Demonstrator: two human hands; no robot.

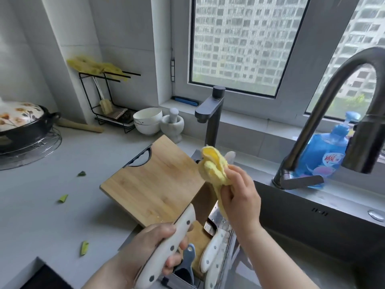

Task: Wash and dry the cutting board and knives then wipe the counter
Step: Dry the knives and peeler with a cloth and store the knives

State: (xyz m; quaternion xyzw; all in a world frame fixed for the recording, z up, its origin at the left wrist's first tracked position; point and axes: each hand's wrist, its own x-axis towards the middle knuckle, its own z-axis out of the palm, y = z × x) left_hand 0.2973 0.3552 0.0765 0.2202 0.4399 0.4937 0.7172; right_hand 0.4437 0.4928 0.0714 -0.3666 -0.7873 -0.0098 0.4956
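My left hand (158, 245) grips the white riveted handle of a knife (179, 230) at the bottom centre; its blade runs up past the cutting board edge and is mostly hidden by the cloth. My right hand (239, 197) holds a bunched yellow cloth (212, 165) around the blade near its tip. The wooden cutting board (154, 180) lies tilted, half on the grey counter (52, 205), half over the sink edge. Another white-handled knife (212, 249) and a blue-grey utensil (187, 261) stand in a slotted holder below my hands.
The dark sink (312, 236) lies to the right, with a tall curved faucet (333, 105) and a smaller tap (212, 113). Blue detergent bottle (327, 151) behind. Green vegetable scraps (62, 198) lie on the counter. A lidded pot (23, 122), white bowl (148, 120) and mortar (173, 124) stand at the back.
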